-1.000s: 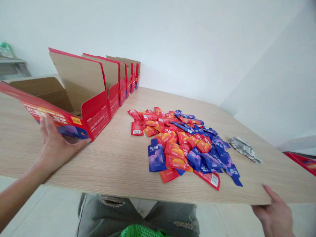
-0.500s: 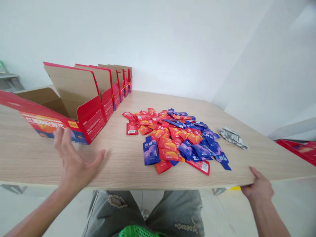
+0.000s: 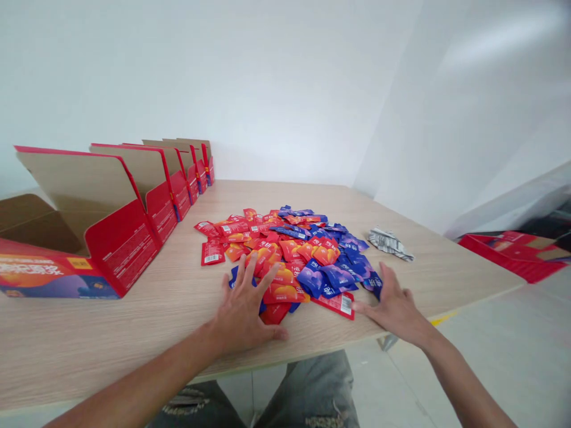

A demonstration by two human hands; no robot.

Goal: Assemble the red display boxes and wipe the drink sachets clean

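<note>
A heap of small flat pouches lies on the wooden table, with red and orange pouches (image 3: 285, 291) mostly on the left and blue pouches (image 3: 341, 274) mostly on the right. My left hand (image 3: 245, 312) is at the heap's near left edge, fingers spread over a blue pouch and beside the red ones. At the near right edge is my right hand (image 3: 395, 306), thumb and fingers apart, close to a blue pouch and a red pouch with a barcode (image 3: 341, 304). Neither hand grips anything.
Several open red cardboard boxes (image 3: 127, 246) stand in a row along the left, flaps raised. A crumpled black-and-white striped piece (image 3: 390, 244) lies right of the heap. Beyond the table's right edge is a red box (image 3: 513, 252). A white wall rises behind.
My left hand has moved right from the front box to the heap. My right hand has come from the table edge up to the heap's right side. The view has turned right.
</note>
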